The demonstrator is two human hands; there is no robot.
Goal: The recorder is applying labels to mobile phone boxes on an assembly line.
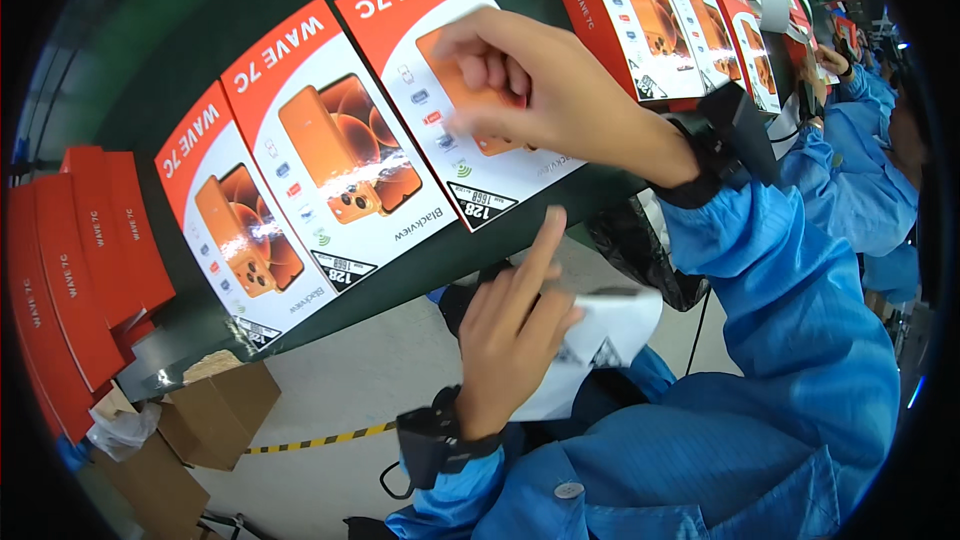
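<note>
The right hand (520, 75), released with thumb parted from loosely curled fingers, hovers above the rightmost flat phone box (424, 90) on the desk (405, 275). The nearer left hand (508, 345) (index finger extended) overlaps a white sheet (628, 325); its grasp cannot be told.

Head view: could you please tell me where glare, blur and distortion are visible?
In the head view, white glare streaks the middle flat-lying smartphone box; also in the head view, the right hand's fingers look blurred; at the head view's left rim, the leftmost red box curves.
</note>
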